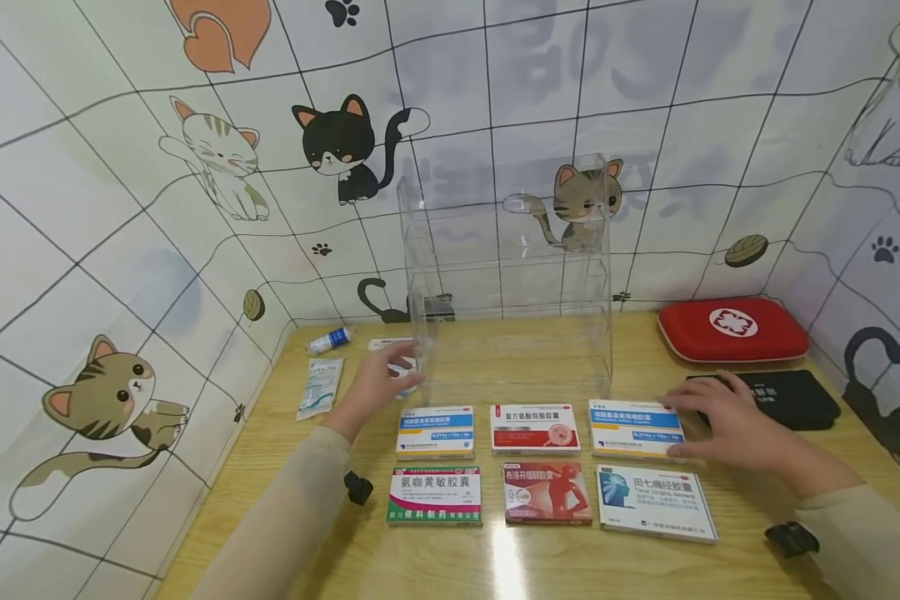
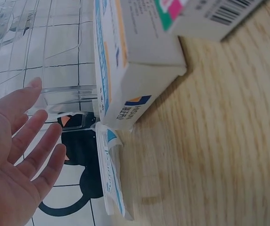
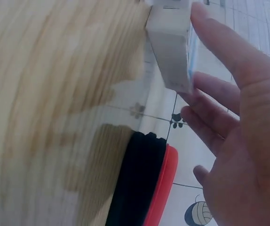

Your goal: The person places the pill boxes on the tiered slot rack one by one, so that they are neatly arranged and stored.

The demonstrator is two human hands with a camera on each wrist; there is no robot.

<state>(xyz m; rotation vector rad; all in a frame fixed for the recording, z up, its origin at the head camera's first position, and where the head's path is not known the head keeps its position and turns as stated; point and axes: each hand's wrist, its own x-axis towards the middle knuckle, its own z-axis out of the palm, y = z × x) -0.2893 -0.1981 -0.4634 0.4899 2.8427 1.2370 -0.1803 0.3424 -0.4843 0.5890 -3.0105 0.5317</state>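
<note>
My left hand (image 1: 378,385) is at the left side of a clear acrylic rack (image 1: 513,386), its fingers spread loosely. In the left wrist view, that hand (image 2: 22,160) shows an empty palm beside the rack. My right hand (image 1: 735,425) pinches the right end of a blue-and-white medicine box (image 1: 633,429), thumb at the near corner and fingers at the far one. Left of it lie a red-and-white capsule box (image 1: 534,429) and another blue-and-white box (image 1: 435,432). The nearer row has a green-and-pink box (image 1: 435,496), a red ibuprofen box (image 1: 547,493) and a white box (image 1: 656,502).
A red first-aid case (image 1: 731,331) and a black pouch (image 1: 791,398) lie on the right. At the left are a white packet (image 1: 320,388) and a small blue-and-white tube (image 1: 330,340). Tiled wall covering with cartoon cats (image 1: 348,154) encloses the wooden table (image 1: 330,533).
</note>
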